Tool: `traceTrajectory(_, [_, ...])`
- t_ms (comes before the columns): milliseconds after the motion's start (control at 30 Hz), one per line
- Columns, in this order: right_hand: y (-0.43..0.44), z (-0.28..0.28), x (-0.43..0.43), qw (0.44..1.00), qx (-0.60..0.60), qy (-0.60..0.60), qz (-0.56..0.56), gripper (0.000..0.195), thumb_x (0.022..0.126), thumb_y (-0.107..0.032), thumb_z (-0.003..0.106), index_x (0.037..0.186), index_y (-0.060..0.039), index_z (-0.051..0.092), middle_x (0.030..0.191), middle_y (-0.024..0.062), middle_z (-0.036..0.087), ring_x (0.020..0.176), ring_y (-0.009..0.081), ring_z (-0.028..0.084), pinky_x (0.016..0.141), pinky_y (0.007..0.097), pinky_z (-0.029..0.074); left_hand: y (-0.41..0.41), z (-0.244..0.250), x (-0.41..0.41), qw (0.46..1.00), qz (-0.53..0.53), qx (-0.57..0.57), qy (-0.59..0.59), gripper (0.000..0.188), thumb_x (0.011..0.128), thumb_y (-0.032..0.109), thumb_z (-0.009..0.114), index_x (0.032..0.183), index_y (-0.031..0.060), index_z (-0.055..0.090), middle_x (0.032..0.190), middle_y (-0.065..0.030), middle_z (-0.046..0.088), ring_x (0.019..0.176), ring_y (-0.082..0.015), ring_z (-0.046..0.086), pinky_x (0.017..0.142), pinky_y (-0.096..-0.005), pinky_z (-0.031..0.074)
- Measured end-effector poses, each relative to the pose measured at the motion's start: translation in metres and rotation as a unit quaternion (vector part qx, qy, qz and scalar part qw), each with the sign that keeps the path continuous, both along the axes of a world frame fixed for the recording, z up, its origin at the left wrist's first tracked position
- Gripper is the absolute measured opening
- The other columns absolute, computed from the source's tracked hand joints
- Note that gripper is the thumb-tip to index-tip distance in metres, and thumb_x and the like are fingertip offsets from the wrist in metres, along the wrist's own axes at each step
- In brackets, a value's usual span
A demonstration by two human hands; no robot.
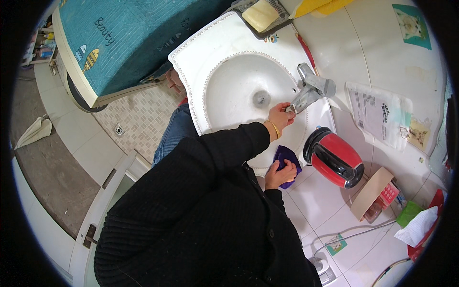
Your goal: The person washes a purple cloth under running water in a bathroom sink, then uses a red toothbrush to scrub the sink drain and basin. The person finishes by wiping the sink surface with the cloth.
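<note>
A white ceramic washbasin (236,93) with a patterned rim lies before me. My left hand (281,118), wearing a gold-coloured bracelet, reaches across the bowl. Its fingertips pinch the end of the spout of a chrome single-lever tap (304,98); the fingers partly cover the spout's outlet. Closer to my body, my right hand (280,175) grips a crumpled purple cloth (288,154) by the basin's front right edge. Part of the cloth is hidden under the fingers. The round drain (261,99) shows in the bowl, left of the spout.
A red and black electric kettle (333,158) stands right of the basin. Yellowish soap (260,15) rests in a dark tray (283,14) at the far corner. A teal-covered appliance (125,39) flanks the left side. A beige wall box (369,193) and a cable (358,229) are at the right.
</note>
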State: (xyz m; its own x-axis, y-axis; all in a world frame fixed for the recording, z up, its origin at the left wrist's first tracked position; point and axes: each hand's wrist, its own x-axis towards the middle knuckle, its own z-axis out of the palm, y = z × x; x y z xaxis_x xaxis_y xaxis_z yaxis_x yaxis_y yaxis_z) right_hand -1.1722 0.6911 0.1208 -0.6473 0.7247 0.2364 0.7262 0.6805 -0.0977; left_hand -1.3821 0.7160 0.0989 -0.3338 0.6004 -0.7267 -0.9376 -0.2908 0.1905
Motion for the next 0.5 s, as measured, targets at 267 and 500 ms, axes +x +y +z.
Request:
traceTrajectory(267, [0.0,0.003,-0.003,1.0,-0.011,-0.002,-0.009,0.033,0.079,-0.03,0.061,0.102,-0.0079,0.052,0.108,0.0154,0.047,0.102,0.0341,0.043,0.087,0.0449,0.03,-0.022,-0.008,-0.067,0.947,0.001,-0.134,0.292,0.026,0.09,0.035,0.055,0.095,0.0093,0.061,0.084,0.0016,0.058,0.072,-0.0089,0.054,0.063,-0.0244,0.047])
traceTrajectory(500, [0.002,-0.002,0.002,1.0,-0.01,0.008,-0.002,0.033,0.077,-0.028,0.062,0.101,-0.0082,0.054,0.107,0.0158,0.048,0.102,0.0347,0.042,0.085,0.0453,0.03,-0.039,0.07,-0.133,0.907,-0.211,-0.002,0.364,0.035,0.091,0.037,0.052,0.078,0.0083,0.067,0.066,0.0041,0.051,0.056,-0.0071,0.044,0.051,-0.0229,0.038])
